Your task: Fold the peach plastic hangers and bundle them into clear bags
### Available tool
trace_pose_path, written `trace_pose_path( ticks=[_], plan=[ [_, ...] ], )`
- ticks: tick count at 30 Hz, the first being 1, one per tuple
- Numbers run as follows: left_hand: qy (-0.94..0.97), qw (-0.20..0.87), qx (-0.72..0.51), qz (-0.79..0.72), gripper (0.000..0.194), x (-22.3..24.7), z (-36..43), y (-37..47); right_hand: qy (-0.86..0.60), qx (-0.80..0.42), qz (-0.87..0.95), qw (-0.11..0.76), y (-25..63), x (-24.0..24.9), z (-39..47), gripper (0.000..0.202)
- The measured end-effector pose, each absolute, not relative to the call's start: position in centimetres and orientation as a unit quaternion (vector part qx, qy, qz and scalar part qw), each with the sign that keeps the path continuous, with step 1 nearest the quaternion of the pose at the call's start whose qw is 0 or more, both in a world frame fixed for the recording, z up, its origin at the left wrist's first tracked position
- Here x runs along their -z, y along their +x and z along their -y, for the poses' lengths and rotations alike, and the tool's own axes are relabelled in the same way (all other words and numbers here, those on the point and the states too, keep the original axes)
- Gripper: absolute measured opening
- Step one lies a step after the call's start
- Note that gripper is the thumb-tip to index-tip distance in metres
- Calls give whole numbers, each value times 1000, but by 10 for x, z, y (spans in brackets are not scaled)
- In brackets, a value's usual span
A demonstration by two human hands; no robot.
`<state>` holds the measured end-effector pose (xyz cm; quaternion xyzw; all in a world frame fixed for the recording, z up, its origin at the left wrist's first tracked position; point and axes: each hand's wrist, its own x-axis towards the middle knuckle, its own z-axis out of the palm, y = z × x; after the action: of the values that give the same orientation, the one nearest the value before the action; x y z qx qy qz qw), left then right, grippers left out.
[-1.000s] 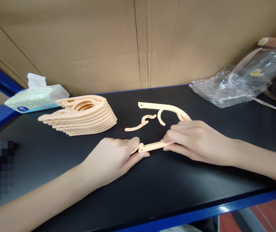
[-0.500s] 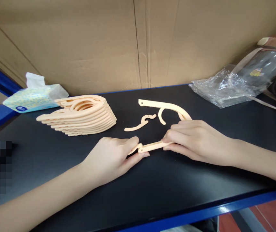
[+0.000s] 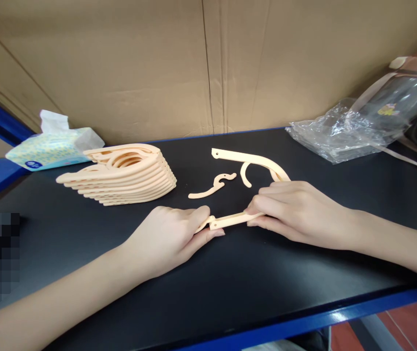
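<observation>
My left hand (image 3: 174, 241) pinches a small curved peach plastic piece (image 3: 204, 224), mostly hidden by the fingers, at the end of a straight peach arm (image 3: 230, 221). The far end of that arm is gripped by my right hand (image 3: 296, 217), whose fingers cover part of it. Behind my hands, a loose hook piece (image 3: 212, 189) lies on the black table. A longer curved arm (image 3: 248, 158) extends from behind my right hand, with a short curved piece (image 3: 244, 175) below it. To the left rests a stack of folded peach hangers (image 3: 131, 175).
A tissue pack (image 3: 53, 146) sits at the back left of the black table (image 3: 208, 302). Clear plastic wrapping (image 3: 329, 129) and a transparent bag with a strap (image 3: 387, 107) lie at the back right. A cardboard wall (image 3: 139, 68) stands behind.
The free end of the longer curved arm has shifted slightly right. Both hands keep their hold, with the pieces between them nearly unmoved.
</observation>
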<state>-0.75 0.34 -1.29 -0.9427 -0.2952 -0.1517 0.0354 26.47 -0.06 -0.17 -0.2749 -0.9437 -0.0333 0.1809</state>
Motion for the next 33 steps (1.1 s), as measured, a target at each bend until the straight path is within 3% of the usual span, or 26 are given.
trace_pose_path(
  ticks=[16,24,33],
  plan=[
    [-942,157,121,270,59,4,1,-1,-278,-53,939,194,264,-2,1,16],
    [-923,250,146,255,56,-1,3,1,-274,-33,940,199,265,-1,0,17],
    [-927,232,158,249,54,-1,2,2,-271,-37,940,206,266,-3,0,14]
  ],
)
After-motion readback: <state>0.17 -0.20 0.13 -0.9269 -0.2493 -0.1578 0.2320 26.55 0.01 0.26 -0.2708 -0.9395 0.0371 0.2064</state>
